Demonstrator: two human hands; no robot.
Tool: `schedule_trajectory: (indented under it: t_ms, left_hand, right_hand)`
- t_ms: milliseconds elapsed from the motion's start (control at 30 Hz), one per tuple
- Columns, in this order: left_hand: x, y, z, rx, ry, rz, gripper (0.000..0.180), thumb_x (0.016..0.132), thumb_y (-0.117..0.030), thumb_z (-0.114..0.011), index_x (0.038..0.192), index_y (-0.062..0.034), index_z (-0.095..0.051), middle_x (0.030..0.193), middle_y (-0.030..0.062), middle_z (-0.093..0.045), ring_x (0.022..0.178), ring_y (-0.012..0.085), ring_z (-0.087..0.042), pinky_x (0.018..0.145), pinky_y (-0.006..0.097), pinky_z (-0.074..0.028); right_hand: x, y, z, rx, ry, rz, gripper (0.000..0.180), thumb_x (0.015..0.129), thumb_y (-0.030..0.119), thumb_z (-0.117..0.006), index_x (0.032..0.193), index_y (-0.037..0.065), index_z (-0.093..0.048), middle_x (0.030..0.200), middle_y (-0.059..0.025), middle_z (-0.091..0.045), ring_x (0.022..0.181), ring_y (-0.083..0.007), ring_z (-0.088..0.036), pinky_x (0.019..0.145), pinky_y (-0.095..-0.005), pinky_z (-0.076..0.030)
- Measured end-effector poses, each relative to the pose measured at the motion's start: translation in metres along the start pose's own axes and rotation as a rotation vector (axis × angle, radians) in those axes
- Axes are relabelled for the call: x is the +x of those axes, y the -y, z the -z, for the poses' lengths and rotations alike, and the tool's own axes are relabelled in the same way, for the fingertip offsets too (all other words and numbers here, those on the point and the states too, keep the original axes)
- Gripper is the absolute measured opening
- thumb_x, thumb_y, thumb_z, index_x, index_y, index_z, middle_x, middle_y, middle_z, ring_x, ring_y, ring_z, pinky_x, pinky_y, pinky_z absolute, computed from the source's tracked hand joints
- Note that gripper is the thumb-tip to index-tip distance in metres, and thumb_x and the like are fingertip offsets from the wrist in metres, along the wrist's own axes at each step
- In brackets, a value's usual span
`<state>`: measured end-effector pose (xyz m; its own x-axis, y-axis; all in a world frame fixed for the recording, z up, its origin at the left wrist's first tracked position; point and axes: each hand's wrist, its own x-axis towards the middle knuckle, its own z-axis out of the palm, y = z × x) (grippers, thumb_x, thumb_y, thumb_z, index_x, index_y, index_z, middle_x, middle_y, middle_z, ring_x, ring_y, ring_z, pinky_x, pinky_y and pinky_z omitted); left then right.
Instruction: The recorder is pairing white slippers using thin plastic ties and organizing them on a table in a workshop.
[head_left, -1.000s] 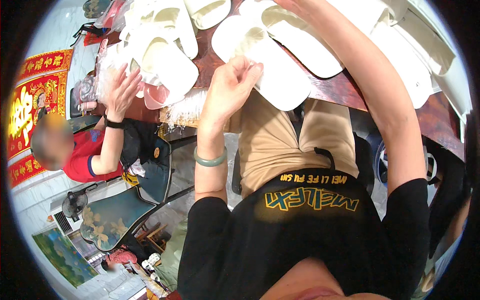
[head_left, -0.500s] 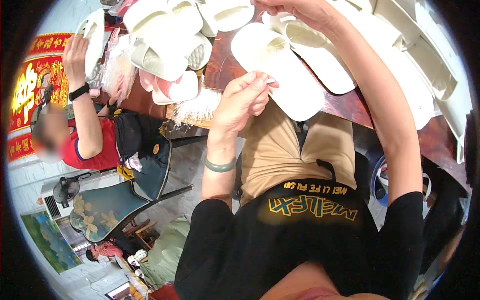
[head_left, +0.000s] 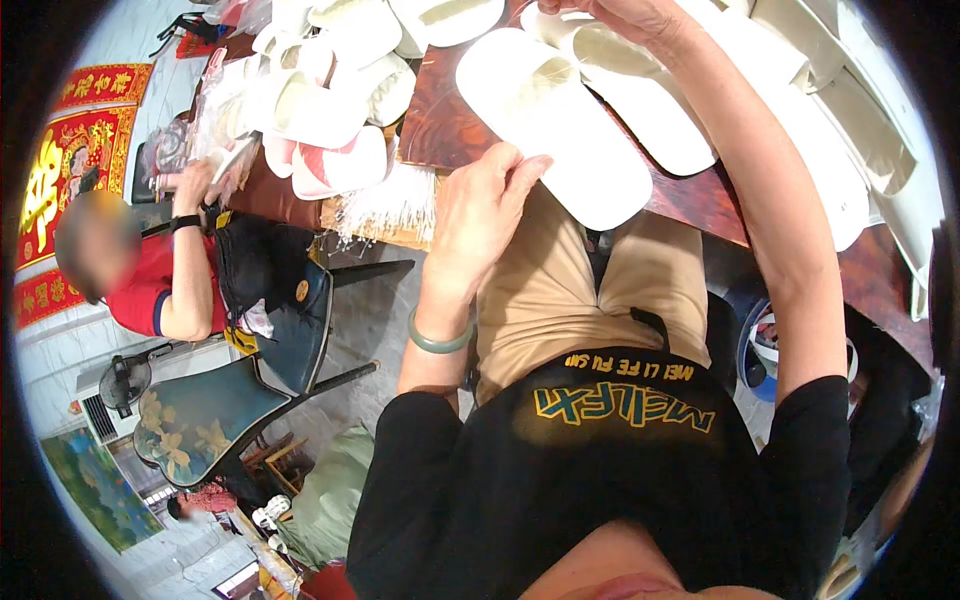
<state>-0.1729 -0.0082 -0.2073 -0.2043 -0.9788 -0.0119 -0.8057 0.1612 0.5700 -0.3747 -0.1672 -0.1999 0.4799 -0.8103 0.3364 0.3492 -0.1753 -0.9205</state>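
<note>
My left hand (head_left: 482, 215), with a green bangle (head_left: 440, 341) on its wrist, is at the left edge of a white slipper (head_left: 565, 130). Its thumb stretches over the slipper's edge; the other fingers are mostly hidden, so whether it grips anything is unclear. My right hand (head_left: 615, 12) reaches over to the top edge of the picture, by the toe strap of a second white slipper (head_left: 645, 100). Those fingers are bent together, and what is between them is too small or cut off to make out. Both slippers lie side by side on a dark red wooden table (head_left: 445, 120).
More white slippers (head_left: 360, 35) pile up at the left, beside pink ones (head_left: 345, 165). White strings (head_left: 385, 205) hang at the table edge. Further slippers (head_left: 850, 110) crowd the right. A co-worker in red (head_left: 150, 285) sits at the left near a green chair (head_left: 210, 425).
My left hand has turned, its thumb now stretched out; the small white thing it pinched no longer shows. My right hand stays near the slippers. The co-worker's raised arm has come down.
</note>
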Motion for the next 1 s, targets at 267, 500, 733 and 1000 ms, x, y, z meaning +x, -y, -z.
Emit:
schedule_trajectory:
  t_ms: [267, 500, 733, 1000]
  left_hand:
    - [-0.032, 0.058, 0.014, -0.48, -0.157, 0.095, 0.021, 0.092, -0.019, -0.052, 0.082, -0.0015, -0.058, 0.061, -0.0041, -0.045, 0.056, 0.0041, -0.037, 0.05, 0.021, -0.033]
    - [-0.065, 0.084, 0.036, -0.624, -0.383, 0.308, 0.031, 0.089, -0.021, -0.06, 0.064, -0.0047, -0.049, 0.059, -0.0054, -0.043, 0.054, 0.0029, -0.033, 0.047, 0.02, -0.028]
    - [-0.098, 0.122, 0.027, -0.568, -0.412, 0.269, 0.022, 0.092, -0.013, -0.052, 0.107, 0.0006, -0.06, 0.086, 0.0032, -0.066, 0.073, 0.0037, -0.052, 0.069, 0.017, -0.04]
    - [-0.109, 0.128, 0.028, -0.44, -0.438, 0.301, 0.017, 0.09, -0.012, -0.054, 0.097, 0.0002, -0.064, 0.076, -0.001, -0.064, 0.058, -0.0002, -0.039, 0.053, 0.015, -0.031]
  right_hand:
    - [-0.01, 0.019, -0.003, -0.034, -0.059, -0.035, 0.014, 0.082, 0.018, -0.064, 0.087, 0.004, -0.064, 0.073, 0.0006, -0.062, 0.064, -0.0044, -0.054, 0.058, -0.0168, -0.04]
    - [-0.008, 0.016, -0.011, -0.067, -0.13, -0.085, 0.014, 0.083, 0.019, -0.063, 0.085, 0.005, -0.062, 0.07, 0.001, -0.058, 0.061, -0.0045, -0.052, 0.056, -0.0172, -0.041]
    - [-0.008, 0.019, -0.017, -0.082, -0.099, -0.044, 0.015, 0.083, 0.019, -0.063, 0.082, 0.005, -0.06, 0.065, 0.0015, -0.054, 0.058, -0.005, -0.05, 0.053, -0.017, -0.039]
    - [-0.007, 0.012, -0.022, -0.089, -0.125, 0.012, 0.018, 0.082, 0.022, -0.065, 0.082, 0.005, -0.059, 0.063, 0.0017, -0.052, 0.056, -0.0052, -0.047, 0.054, -0.018, -0.038]
